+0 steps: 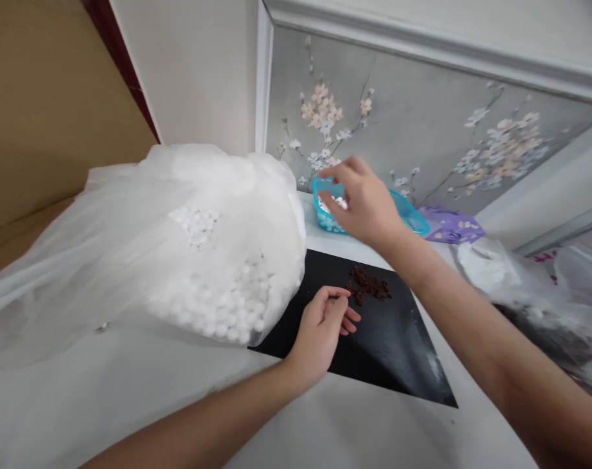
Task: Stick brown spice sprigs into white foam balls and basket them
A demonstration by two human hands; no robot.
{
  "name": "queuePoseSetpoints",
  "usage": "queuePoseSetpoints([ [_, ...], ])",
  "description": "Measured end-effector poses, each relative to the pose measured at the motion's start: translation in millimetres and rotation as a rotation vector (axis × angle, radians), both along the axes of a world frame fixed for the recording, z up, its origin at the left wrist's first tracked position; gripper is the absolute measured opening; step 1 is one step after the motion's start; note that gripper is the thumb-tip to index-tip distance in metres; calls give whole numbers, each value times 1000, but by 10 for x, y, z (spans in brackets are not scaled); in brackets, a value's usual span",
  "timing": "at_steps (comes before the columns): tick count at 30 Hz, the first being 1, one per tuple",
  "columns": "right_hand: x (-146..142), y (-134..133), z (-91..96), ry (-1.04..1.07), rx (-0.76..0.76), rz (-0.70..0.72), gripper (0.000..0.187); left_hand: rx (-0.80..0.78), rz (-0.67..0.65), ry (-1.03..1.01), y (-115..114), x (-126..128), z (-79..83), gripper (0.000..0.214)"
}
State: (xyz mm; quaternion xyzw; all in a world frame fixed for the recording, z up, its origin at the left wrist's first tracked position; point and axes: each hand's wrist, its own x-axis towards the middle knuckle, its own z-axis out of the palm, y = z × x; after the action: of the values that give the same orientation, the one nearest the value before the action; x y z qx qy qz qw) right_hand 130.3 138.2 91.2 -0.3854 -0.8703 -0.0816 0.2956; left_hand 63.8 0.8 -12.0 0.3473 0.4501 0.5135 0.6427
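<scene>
My right hand [364,203] hangs over a turquoise plastic basket [413,216]. Its thumb and fingers are apart, and nothing shows between them. Small white round pieces [331,223] lie inside the basket, partly hidden by the hand. Over a black mat [383,348], my left hand [325,329] is curled, thumb and forefinger together; whatever they may hold is hidden or too small to name. Just beyond those fingertips, a loose heap of small dark brown pieces [371,285] is spread on the mat.
A big translucent white bag [237,221] full of white balls stands left, touching the mat. Behind the basket rises a framed flower panel [413,98]. A purple packet [452,225] and clear plastic bags [544,319] lie right. Cardboard [46,98] fills the upper left.
</scene>
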Motion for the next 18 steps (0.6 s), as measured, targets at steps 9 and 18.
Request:
queuePoseSetpoints([
  [9, -806, -685, -391, -495, -148, 340, 16, 154, 109, -6, -36, 12, -104, 9],
  [18, -191, -622, -353, 141, -127, 164, 19, 52, 100, -49, -2, -8, -58, 23],
])
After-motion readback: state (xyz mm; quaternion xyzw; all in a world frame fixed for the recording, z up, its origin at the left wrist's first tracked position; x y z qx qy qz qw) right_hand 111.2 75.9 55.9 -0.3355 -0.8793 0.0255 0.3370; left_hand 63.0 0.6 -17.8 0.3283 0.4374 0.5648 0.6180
